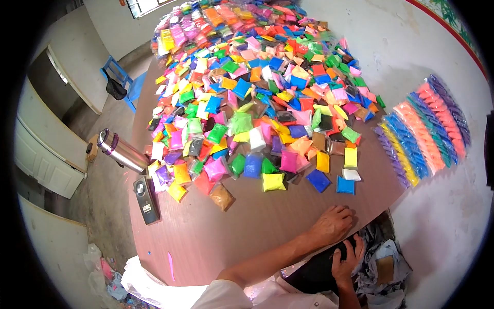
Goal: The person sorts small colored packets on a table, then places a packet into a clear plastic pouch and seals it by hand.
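The blue packet nearest the hands lies towards the table's right edge, before the heap of packets. At the near edge rests the left hand, fingers curled together; I cannot tell whether they hold anything. The right hand, fingers apart, lies on black cloth. Handling seems paused; taking a packet would call for an opened, forward-reaching hand.

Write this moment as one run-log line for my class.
Left hand: on table; right hand: on black fabric; coloured packets: heaped ahead; flask: left of packets
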Tool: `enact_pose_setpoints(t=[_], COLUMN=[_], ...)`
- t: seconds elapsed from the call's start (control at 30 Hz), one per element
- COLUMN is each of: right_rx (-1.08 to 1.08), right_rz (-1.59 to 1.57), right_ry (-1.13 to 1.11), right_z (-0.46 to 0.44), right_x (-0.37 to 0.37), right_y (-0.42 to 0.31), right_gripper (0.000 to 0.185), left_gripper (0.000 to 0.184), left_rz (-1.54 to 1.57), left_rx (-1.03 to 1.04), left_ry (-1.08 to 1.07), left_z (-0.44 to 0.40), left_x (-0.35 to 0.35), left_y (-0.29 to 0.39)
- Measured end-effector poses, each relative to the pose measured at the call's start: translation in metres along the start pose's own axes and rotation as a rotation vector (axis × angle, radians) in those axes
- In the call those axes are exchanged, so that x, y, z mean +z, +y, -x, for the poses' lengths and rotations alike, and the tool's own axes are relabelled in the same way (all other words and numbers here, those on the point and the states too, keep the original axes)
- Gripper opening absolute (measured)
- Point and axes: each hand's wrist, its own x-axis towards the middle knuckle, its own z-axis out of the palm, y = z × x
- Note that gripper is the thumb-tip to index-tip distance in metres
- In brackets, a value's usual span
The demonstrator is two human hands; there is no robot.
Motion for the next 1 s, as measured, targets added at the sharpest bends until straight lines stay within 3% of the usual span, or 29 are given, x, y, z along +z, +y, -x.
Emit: enact_pose_setpoints(t=[1.0], right_rx=[-0.045], right_rz=[-0.015], right_ry=[-0.003], right_z=[-0.0041], right_x=[-0.003], right_y=[-0.0009], right_gripper=[0.035], left_gripper=[0.018], left_rz=[-0.03], left_rx=[-0.011], left_ry=[-0.028], left_z=[0.002], left_x=[-0.0008], left_y=[-0.0012])
